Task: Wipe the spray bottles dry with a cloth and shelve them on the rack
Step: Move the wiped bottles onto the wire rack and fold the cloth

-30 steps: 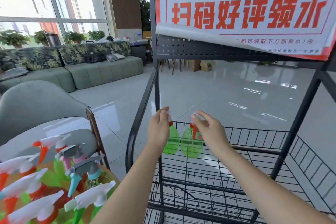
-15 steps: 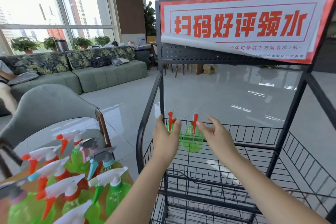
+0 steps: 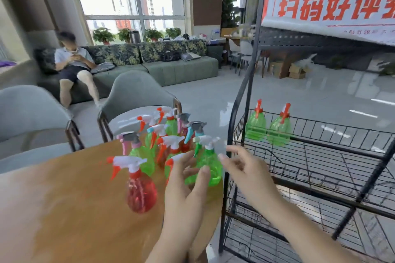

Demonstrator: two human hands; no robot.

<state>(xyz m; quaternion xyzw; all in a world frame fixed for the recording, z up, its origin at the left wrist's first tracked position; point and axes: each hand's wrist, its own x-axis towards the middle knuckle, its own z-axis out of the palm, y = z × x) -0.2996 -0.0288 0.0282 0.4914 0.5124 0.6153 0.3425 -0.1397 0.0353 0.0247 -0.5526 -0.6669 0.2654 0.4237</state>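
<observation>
Two green spray bottles [image 3: 255, 126] [image 3: 279, 130] with red triggers hang side by side on the far rail of the black wire rack [image 3: 310, 151]. Several more green and red spray bottles [image 3: 164, 141] stand clustered on the round wooden table [image 3: 64, 194], a red one [image 3: 140, 192] nearest me. My left hand [image 3: 186, 186] hovers with spread fingers in front of a green bottle [image 3: 208, 166] at the table's right edge and holds nothing. To the right of that bottle is my right hand [image 3: 245, 168], also with spread fingers and empty. No cloth is in view.
Two grey chairs [image 3: 136, 96] [image 3: 32, 111] stand behind the table. A person sits on the green sofa [image 3: 171, 68] by the windows. A red-and-white banner [image 3: 333, 4] tops the rack. Cardboard boxes [image 3: 297, 71] lie on the glossy floor beyond.
Both hands let go of the two green bottles on the rack rail and drew back left toward the table. The view swung left, bringing the table's bottles to the middle.
</observation>
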